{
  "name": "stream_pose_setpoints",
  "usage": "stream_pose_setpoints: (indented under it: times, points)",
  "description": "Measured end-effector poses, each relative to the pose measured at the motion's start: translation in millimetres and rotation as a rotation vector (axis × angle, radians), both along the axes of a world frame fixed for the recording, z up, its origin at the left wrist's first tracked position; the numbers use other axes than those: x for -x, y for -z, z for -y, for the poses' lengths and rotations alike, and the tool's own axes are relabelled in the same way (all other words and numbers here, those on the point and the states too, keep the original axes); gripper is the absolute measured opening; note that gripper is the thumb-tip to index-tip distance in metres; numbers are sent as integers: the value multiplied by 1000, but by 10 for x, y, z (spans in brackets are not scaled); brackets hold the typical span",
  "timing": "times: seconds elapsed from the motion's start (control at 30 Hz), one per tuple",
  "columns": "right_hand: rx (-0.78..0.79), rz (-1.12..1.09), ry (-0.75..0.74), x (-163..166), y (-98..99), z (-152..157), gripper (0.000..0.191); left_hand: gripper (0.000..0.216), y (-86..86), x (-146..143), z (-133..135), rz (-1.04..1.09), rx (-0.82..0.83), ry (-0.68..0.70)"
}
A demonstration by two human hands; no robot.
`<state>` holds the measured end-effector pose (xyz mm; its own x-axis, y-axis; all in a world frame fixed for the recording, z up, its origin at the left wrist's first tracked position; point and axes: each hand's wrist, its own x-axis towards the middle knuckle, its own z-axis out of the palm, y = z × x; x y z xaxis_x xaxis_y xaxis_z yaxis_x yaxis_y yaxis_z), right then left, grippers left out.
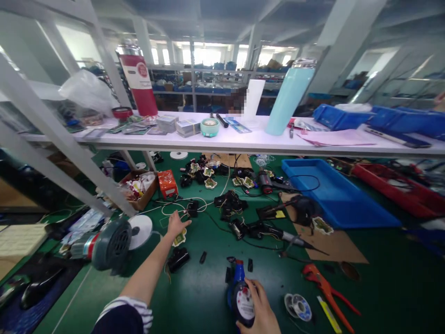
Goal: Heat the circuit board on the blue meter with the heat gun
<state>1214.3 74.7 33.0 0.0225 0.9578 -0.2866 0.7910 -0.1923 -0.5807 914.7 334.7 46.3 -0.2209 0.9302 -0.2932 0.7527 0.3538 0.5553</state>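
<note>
Reaching out across the green bench mat (pixel 382 287), the left hand (pixel 175 225) is stretched well forward, fingers loosely spread and holding nothing, fingertips right over a small pale circuit piece (pixel 180 239) with a thin wire running off it. Whether the hand actually touches that piece, I can't tell from here. Just nearer the person sits a black component (pixel 178 259), and beyond the hand a loop of white cable (pixel 174 204) trails across the mat.

Down at the near edge, the right hand (pixel 259 308) is wrapped round a blue pump body (pixel 239 294), thumb lying across its round label face, the thing held low and close to the person. Just right of it lies a spool of solder (pixel 298 306), then an orange-handled cutter (pixel 325 287) lying slantwise, well clear of the hand.

Left of the outstretched arm sits a grey fan unit (pixel 111 243) with a white disc (pixel 141 231) behind it. Farther back, a blue tray (pixel 333 195) lies under the white shelf (pixel 243 139).
</note>
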Motion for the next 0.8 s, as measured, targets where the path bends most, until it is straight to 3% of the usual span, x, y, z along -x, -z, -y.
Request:
stream_pose_setpoints:
  times: [0.13,0.3,0.43,0.57,0.7,0.8]
  points:
    - [38,72,15,-394,31,59,89,26,35,-47,-278,-41,175,94]
    - [135,98,-16,-690,33,139,89,20,-182,-19,-380,62,229,233]
    - [164,87,-46,-734,-52,108,90,22,-549,-27,-293,225,187,322]
    - [207,83,-133,-777,-283,-23,96,28,-1068,-121,-119,390,128,381]
    - [63,-17,-113,-827,-512,-105,81,35,-1574,-354,172,522,89,442]
    - [-84,-203,-44,-861,-595,-68,65,39,-1786,-607,414,568,86,502]
